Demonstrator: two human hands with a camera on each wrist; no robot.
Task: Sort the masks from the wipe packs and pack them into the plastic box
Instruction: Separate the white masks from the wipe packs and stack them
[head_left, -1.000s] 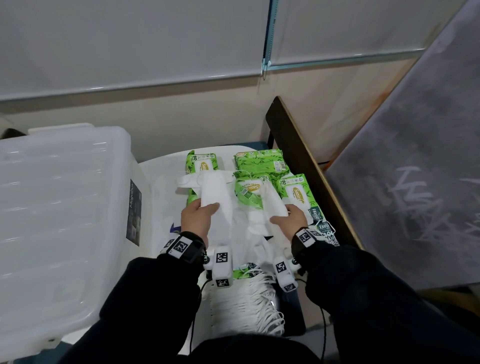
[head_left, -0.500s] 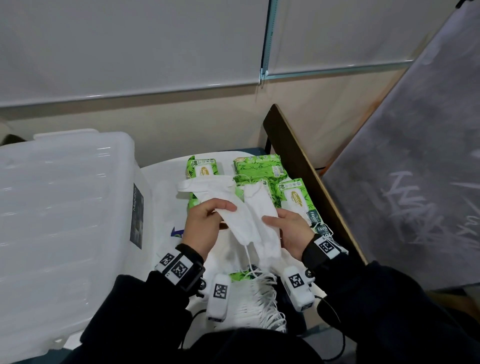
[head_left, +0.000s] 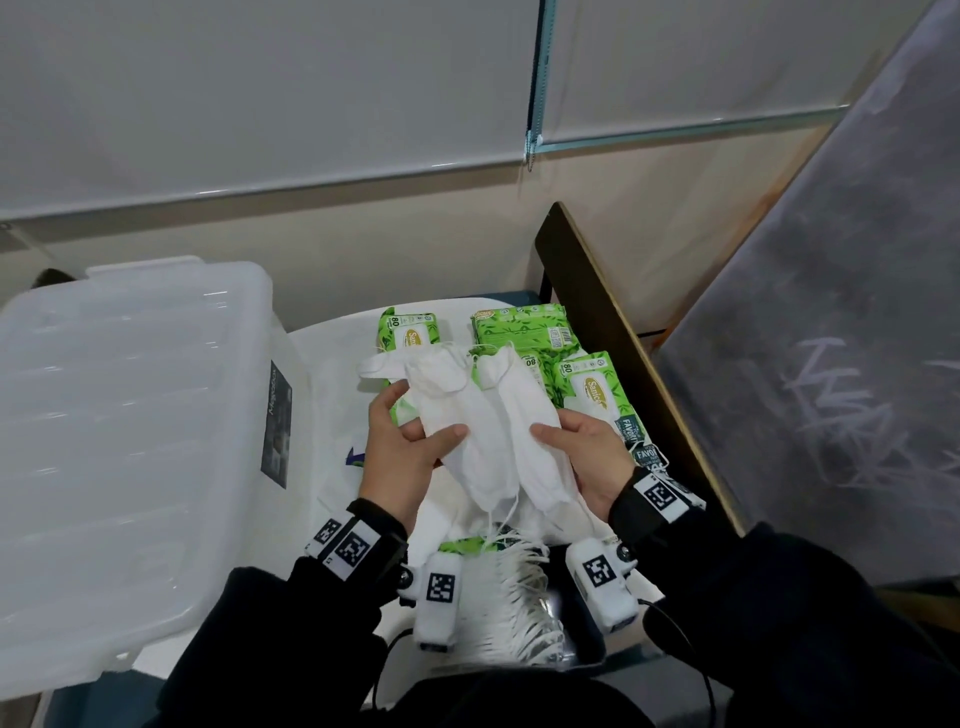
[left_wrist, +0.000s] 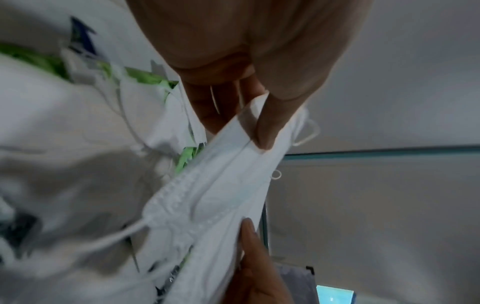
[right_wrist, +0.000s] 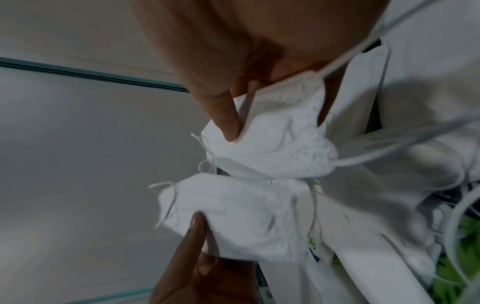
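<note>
Two white masks (head_left: 493, 431) are lifted above the mixed pile, side by side and touching, ear loops trailing down. The left hand (head_left: 400, 457) has its grip pinching the left mask, thumb on top and fingers beneath; the right hand (head_left: 587, 457) pinches the right one the same way, as both wrist views confirm.

The step in hand looks like gathering masks out of the pile, with sorting only partly done: more masks lie below, and a stack of masks (head_left: 514, 597) sits near the body.

The next move probably calls for laying the two flat together and carrying them left to the plastic box (head_left: 130, 441), whose lid appears shut.

The green wipe packs (head_left: 592, 389) at the far right read "80", a partial "Sanic…" and "FAVOR…"; the box label is unreadable.
</note>
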